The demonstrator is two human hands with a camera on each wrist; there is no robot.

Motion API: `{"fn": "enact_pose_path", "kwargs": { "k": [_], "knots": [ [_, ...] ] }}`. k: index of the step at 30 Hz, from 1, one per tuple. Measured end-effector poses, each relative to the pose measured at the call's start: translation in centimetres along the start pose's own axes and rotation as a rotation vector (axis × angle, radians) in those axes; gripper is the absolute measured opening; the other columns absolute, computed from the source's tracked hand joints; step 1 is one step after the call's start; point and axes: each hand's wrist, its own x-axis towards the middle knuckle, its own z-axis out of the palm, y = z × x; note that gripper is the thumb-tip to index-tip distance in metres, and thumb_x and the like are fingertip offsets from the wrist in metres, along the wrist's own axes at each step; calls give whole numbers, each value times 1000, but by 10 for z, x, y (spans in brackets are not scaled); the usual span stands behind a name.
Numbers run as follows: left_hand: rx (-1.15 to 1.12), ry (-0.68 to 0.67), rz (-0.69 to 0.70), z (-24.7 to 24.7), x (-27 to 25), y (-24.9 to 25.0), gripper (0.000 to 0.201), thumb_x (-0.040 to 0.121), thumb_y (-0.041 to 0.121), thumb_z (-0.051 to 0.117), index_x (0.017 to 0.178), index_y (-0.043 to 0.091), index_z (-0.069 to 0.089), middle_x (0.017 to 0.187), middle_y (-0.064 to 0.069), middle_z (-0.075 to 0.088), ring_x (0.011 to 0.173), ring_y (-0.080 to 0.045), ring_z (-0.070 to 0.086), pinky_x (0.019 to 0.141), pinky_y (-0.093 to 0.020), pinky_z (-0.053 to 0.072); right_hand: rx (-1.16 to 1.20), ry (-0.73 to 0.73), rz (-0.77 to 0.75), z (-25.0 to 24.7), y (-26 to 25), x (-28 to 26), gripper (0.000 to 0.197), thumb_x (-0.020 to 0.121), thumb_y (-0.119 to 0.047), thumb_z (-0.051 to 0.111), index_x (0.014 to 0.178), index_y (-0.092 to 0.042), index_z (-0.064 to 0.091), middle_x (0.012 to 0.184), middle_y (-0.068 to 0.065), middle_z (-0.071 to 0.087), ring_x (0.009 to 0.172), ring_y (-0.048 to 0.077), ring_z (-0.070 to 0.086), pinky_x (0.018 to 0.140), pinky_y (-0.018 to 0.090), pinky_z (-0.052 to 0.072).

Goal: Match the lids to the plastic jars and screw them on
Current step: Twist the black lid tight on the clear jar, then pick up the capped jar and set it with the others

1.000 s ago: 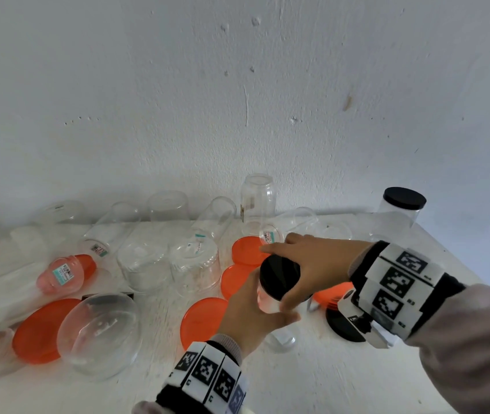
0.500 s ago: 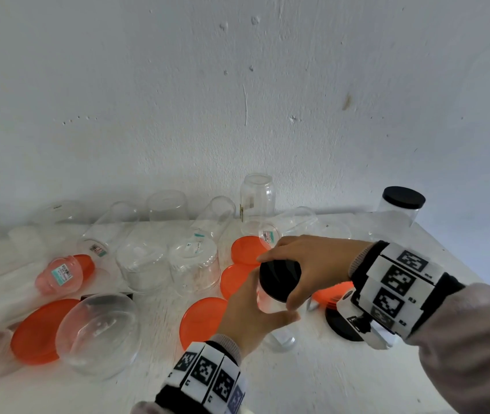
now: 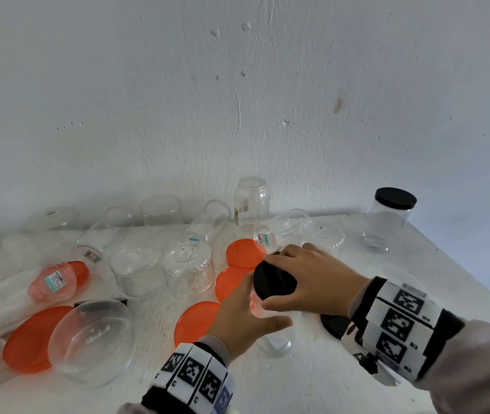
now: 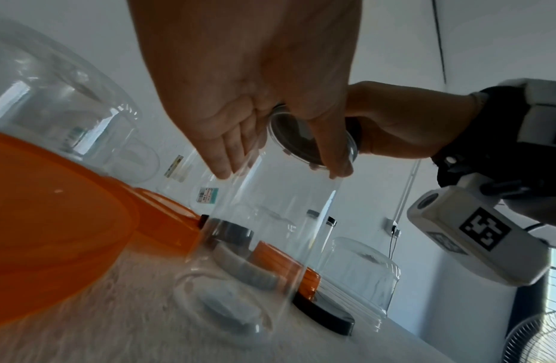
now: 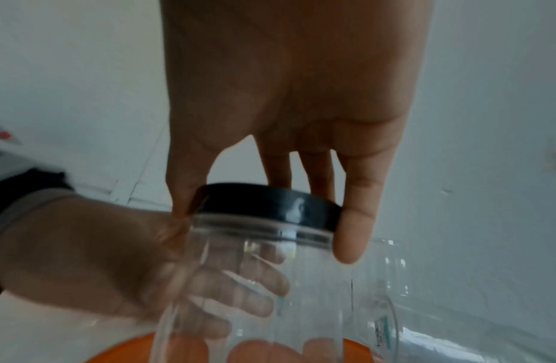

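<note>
On the white table (image 3: 312, 380), the left hand (image 3: 243, 318) is wrapping its fingers (image 5: 255, 282) round an upright clear jar (image 4: 270, 221) at 6 o'clock, while the right hand (image 3: 312, 282), from 3 o'clock, is gripping the black lid (image 3: 273, 282) sitting on the jar's mouth.

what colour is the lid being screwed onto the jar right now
Black. The lid gripped by the right hand shows best in the right wrist view.

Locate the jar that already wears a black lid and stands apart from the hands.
Head view: the capped jar stands upright at the table's far right corner, against the wall.
</note>
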Motion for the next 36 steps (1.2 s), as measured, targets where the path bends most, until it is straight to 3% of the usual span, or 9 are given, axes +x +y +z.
{"fn": "enact_pose_path", "kwargs": {
  "k": [3,4,6,10,13,16,20,27,36],
  "knots": [
    [146,-62,-16,-4,3,0,79,64,48,81,123,58,29,118,47,41,108,29,36,82,5,31,142,39,20,-13,12,-7,78,68,-76,54,135,-39,41,114,-11,49,106,12,44,84,25,38],
    [215,-81,-31,-9,2,-3,84,64,51,79,129,55,26,127,43,36,113,26,34,88,1,30,176,85,26,-23,19,-9,80,64,-79,51,133,-40,44,109,-12,48,103,10,46,81,24,37],
    [385,-115,-78,-21,2,-10,93,68,54,75,143,35,23,144,23,30,130,6,30,103,-13,27,259,238,63,-46,39,-11,80,61,-83,51,127,-38,50,105,-9,51,99,12,51,80,26,39],
    [602,-158,-194,-44,-2,-25,84,77,48,70,145,27,25,153,11,23,140,-6,22,114,-24,21,243,568,263,-84,95,-1,76,65,-67,65,129,-30,48,118,4,52,109,26,49,91,40,42],
    [710,-181,-266,-52,-3,-35,83,77,52,67,145,29,24,154,10,20,141,-9,18,117,-29,19,206,639,446,-90,130,20,75,72,-49,73,134,-24,40,133,9,44,120,34,39,86,41,36],
    [862,-231,-325,-53,-3,-42,88,75,57,64,146,33,18,154,13,13,144,-12,8,118,-41,13,215,572,550,-79,154,47,75,75,-33,78,134,-16,36,137,13,38,123,39,34,88,46,37],
    [922,-263,-395,-51,-1,-48,94,72,59,65,146,39,10,154,18,1,145,-13,-2,115,-53,7,147,381,632,-61,179,79,77,76,-27,78,135,-6,33,133,19,38,120,42,35,93,46,36],
    [911,-319,-404,-54,3,-57,95,71,58,64,146,40,8,154,21,-3,145,-12,-11,115,-51,2,85,185,779,-42,202,116,78,78,-28,77,135,-2,31,134,21,38,123,43,37,100,47,34],
    [911,-352,-346,-54,5,-66,93,75,54,64,146,39,6,152,23,-11,144,-10,-17,116,-47,-2,51,126,816,-33,219,137,71,82,-32,72,134,-2,36,134,21,39,120,45,42,98,47,39]
  ]
}}
